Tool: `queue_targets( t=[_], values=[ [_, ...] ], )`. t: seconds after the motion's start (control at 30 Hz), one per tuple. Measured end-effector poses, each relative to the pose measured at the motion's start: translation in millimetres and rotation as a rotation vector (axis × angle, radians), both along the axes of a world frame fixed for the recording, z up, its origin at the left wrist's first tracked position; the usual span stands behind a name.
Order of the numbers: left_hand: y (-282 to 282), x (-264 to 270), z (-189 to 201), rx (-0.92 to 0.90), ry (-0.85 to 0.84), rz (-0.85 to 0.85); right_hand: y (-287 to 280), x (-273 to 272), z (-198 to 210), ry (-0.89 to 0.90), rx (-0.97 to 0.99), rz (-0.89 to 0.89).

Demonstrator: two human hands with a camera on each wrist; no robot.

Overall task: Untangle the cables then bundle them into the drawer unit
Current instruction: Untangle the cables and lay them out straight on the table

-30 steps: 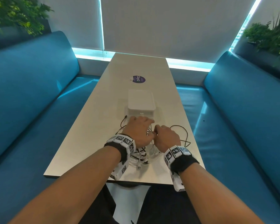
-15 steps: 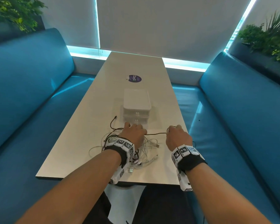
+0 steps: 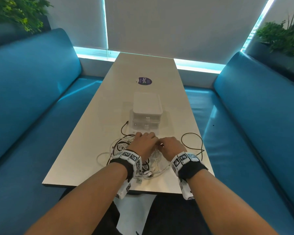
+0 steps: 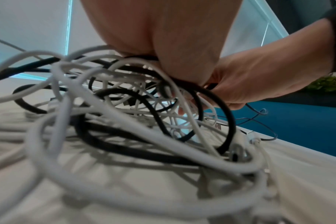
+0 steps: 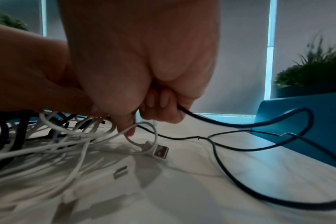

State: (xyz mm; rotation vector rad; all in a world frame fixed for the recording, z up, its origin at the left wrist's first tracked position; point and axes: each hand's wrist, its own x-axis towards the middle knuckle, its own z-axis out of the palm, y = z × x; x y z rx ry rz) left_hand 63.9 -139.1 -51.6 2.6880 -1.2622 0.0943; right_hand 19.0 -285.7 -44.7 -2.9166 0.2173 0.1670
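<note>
A tangle of white and black cables [image 3: 122, 147] lies on the near end of the table [image 3: 92, 133]. My left hand [image 3: 143, 143] sits on top of the tangle [image 4: 125, 121], fingers curled down into it. My right hand [image 3: 171, 146] is just to its right, almost touching it. Its curled fingers [image 5: 155, 104] grip a thin black cable [image 5: 240, 125], which loops slack toward the table's right edge [image 3: 199, 143]. A white USB plug [image 5: 160, 152] lies below that hand. The white drawer unit [image 3: 147, 112] stands just beyond my hands with both drawers closed.
Blue bench seats [image 3: 32, 99] run along both long sides of the table. A round purple sticker [image 3: 145, 81] is beyond the drawer unit. Plants [image 3: 285, 36] stand behind the seat backs. The black loop reaches the right table edge.
Half a second ago my right hand was out to the right with the black cable pulled taut. It is now back beside the left hand, and that cable lies slack in a loop.
</note>
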Motion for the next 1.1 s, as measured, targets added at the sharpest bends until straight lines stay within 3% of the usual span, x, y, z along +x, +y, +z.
queue_targets(
  t=[0.4,0.63,0.73,0.93,1.03,1.1],
  values=[
    [5.9,8.5,-1.6,0.004,0.146,-0.017,-30.4,-11.3,9.5,0.074,-0.236,-0.273],
    [0.3,2.6,-1.7,-0.031,0.159,-0.049,-7.4,-12.3,8.4,-0.041,-0.132,-0.045],
    [1.1,0.1,-2.2,0.017,0.084,-0.041,-3.7,-10.3,7.8,-0.046,-0.11,-0.024],
    [10.9,8.8,-0.1,0.232,0.022,0.049,-42.8,-26.0,15.1,0.025,-0.26,-0.263],
    [9.7,10.4,1.6,0.176,-0.031,0.074,-61.1,-38.5,15.2,0.06,-0.274,-0.375],
    [4.5,8.6,4.1,0.09,-0.082,0.066,-59.3,-40.4,12.3,0.066,-0.179,-0.388]
  ],
)
